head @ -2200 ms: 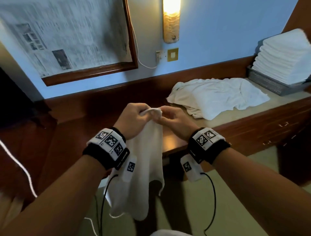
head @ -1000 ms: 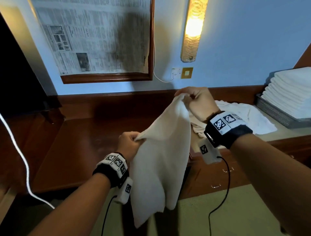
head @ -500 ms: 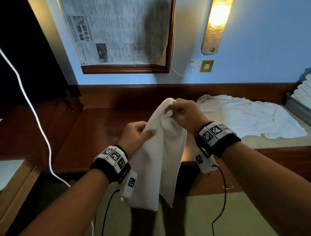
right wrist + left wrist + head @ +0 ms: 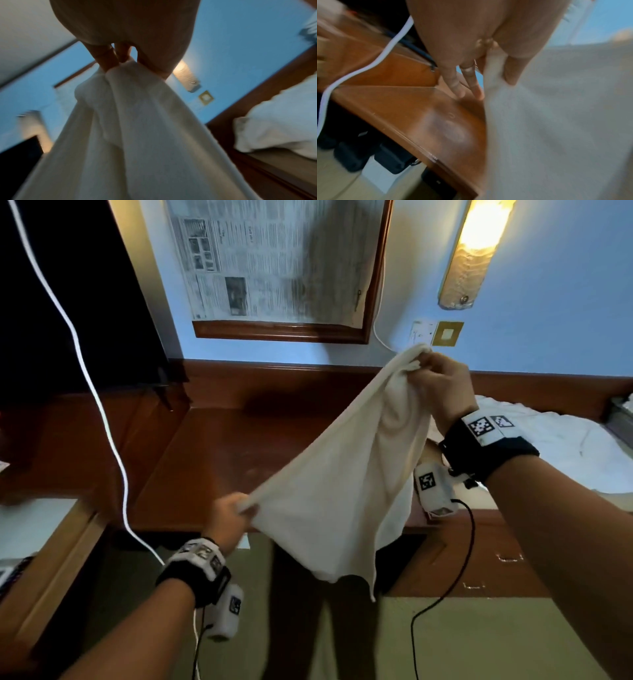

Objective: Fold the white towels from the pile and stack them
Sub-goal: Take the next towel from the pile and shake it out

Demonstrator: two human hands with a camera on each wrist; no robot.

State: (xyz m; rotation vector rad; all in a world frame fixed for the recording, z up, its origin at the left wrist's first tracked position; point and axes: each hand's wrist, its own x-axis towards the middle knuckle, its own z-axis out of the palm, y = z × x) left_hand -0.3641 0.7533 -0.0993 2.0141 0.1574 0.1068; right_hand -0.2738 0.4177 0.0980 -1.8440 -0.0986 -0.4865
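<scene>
Both hands raised apart, each pinching cloth.

Left hand low at centre-left of the head view, forearm running up from the bottom left, thumb pinching the white towel while two fingers stretch out straight. Right hand higher at upper right of centre, forearm entering from the right edge, fingers bunched on a gathered corner.
</scene>
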